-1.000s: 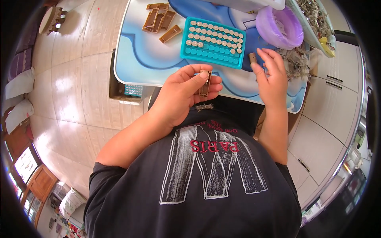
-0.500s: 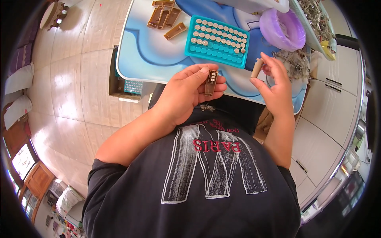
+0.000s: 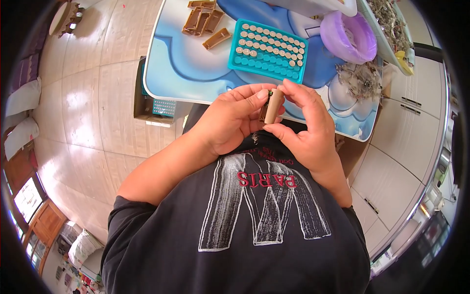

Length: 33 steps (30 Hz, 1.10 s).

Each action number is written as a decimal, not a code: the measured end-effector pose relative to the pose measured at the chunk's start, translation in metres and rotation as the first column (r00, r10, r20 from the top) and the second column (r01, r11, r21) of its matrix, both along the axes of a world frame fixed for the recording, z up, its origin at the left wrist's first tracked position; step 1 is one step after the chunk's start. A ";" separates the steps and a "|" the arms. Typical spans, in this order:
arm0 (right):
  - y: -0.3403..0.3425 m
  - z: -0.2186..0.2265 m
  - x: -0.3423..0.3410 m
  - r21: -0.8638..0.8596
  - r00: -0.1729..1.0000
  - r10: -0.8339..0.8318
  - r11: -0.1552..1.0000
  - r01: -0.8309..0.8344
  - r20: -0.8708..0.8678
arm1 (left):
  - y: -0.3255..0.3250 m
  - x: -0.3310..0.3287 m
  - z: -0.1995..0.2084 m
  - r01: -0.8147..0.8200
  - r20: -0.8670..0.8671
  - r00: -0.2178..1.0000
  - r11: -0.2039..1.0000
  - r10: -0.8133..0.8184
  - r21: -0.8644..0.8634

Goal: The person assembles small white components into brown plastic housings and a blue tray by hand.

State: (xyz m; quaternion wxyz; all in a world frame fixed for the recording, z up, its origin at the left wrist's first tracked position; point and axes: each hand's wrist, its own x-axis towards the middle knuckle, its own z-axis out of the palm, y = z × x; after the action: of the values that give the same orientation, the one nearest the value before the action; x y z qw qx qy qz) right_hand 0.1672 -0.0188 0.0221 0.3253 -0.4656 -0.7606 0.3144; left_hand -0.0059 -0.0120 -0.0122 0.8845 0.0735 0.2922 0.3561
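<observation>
Close in front of my body, my left hand (image 3: 230, 117) grips a small translucent brown plastic case (image 3: 263, 115), mostly hidden now behind the cylinder and fingers. Between thumb and fingertips my right hand (image 3: 309, 120) pinches a beige battery-like cylinder (image 3: 274, 105) by its two ends. The cylinder stands nearly upright against the case's right side; whether it sits inside cannot be made out. Just beyond both hands lies a teal tray (image 3: 234, 56) with rows of pale round-ended pieces, its nearer rows partly vacant. More brown cases (image 3: 217, 38) rest left of the tray.
The blue-and-white table (image 3: 191, 71) ends just before my body. At its right are a purple basin (image 3: 335, 36) and a tangle of thin wires or metal strips (image 3: 360, 81). A pale green basket (image 3: 387, 44) holds more of these. Beneath the left edge is a box (image 3: 152, 117).
My right hand has come left with the beige cylinder, bringing it against the brown case. The left hand has stayed nearly in place, and the case is turned and largely covered.
</observation>
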 end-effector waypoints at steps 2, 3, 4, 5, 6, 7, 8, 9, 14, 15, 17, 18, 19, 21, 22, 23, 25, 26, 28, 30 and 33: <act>0.000 -0.003 -0.001 0.024 0.999 -0.006 1.000 0.008 -0.049 | 0.000 -0.001 0.000 -0.002 0.010 1.000 1.000 0.002 -0.004; 0.001 -0.003 -0.001 0.024 0.999 -0.006 1.000 0.007 -0.050 | 0.000 -0.001 -0.001 -0.006 0.040 0.999 1.000 0.006 -0.006; 0.001 -0.004 -0.001 0.029 0.999 0.002 1.000 -0.001 -0.045 | 0.000 -0.002 -0.002 -0.009 0.070 0.997 1.000 0.010 -0.010; 0.001 -0.004 -0.001 0.034 0.999 0.010 0.999 -0.009 -0.040 | 0.000 -0.002 -0.003 -0.009 0.070 0.997 1.000 0.010 -0.010; 0.001 -0.003 -0.002 0.034 0.999 0.010 0.999 -0.009 -0.040 | 0.000 -0.002 -0.004 -0.005 0.085 0.996 1.000 0.006 -0.005; 0.001 -0.001 -0.002 0.036 1.000 0.012 0.999 -0.011 -0.021 | 0.001 -0.002 -0.005 0.000 0.101 0.995 1.000 0.000 0.000; 0.002 0.000 -0.003 0.037 1.000 0.013 0.999 -0.013 -0.001 | 0.001 -0.001 -0.004 0.002 0.101 0.995 1.000 -0.002 0.000; 0.002 0.000 -0.003 0.037 1.000 0.011 0.999 -0.011 -0.001 | 0.001 -0.001 -0.003 0.004 0.091 0.996 1.000 -0.003 -0.006; 0.004 -0.007 -0.003 0.129 0.997 0.014 0.991 -0.024 0.078 | 0.001 0.001 0.004 0.013 0.018 1.000 1.000 -0.013 -0.021; 0.004 -0.006 -0.003 0.129 0.997 0.012 0.991 -0.022 0.079 | 0.000 0.003 0.007 0.010 -0.053 0.999 0.999 -0.008 0.045; 0.005 -0.006 -0.003 0.108 0.996 0.016 0.994 -0.026 0.091 | 0.000 0.004 0.012 0.011 -0.125 0.992 0.994 0.003 0.113; 0.005 -0.006 -0.002 0.109 0.996 0.015 0.994 -0.025 0.091 | 0.001 0.003 0.015 0.053 -0.177 0.984 0.983 -0.021 0.177; 0.006 -0.004 -0.001 0.048 1.000 -0.013 0.999 0.012 0.014 | 0.000 0.002 0.016 0.095 -0.231 0.972 0.967 -0.038 0.238; 0.007 -0.005 0.002 -0.015 0.997 -0.043 0.999 0.043 -0.062 | -0.005 0.004 0.008 0.120 -0.327 0.945 0.915 0.014 0.386; 0.008 -0.007 0.004 -0.073 0.996 -0.025 0.997 0.018 -0.091 | -0.007 0.005 0.004 0.163 -0.408 0.910 0.838 0.076 0.520; 0.008 -0.009 0.006 -0.131 0.993 -0.007 0.991 -0.008 -0.120 | -0.007 0.003 0.003 0.257 -0.476 0.877 0.772 0.067 0.581; 0.006 -0.011 0.009 -0.149 0.989 -0.021 0.989 0.000 -0.145 | -0.009 0.004 0.003 0.251 -0.507 0.855 0.765 0.112 0.592; 0.006 -0.013 0.010 -0.166 0.985 -0.036 0.986 0.007 -0.170 | -0.010 0.004 0.004 0.247 -0.535 0.830 0.757 0.157 0.605; 0.003 -0.019 0.012 -0.262 0.928 -0.120 0.965 0.025 -0.353 | -0.007 0.001 0.007 0.251 -0.552 0.823 0.786 0.134 0.565; 0.002 -0.021 0.011 -0.356 0.830 -0.216 0.934 0.022 -0.514 | -0.007 0.001 0.009 0.256 -0.570 0.814 0.813 0.110 0.523; 0.001 -0.022 0.004 -0.331 0.768 -0.221 0.944 0.013 -0.601 | -0.011 0.005 0.010 0.158 -0.540 0.822 0.837 0.183 0.525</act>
State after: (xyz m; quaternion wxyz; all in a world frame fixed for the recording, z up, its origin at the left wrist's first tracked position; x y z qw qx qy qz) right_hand 0.1708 -0.0182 0.0005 0.5035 -0.4251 -0.5182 0.5451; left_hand -0.0014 -0.0226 -0.0023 0.6948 0.4240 0.4288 0.3919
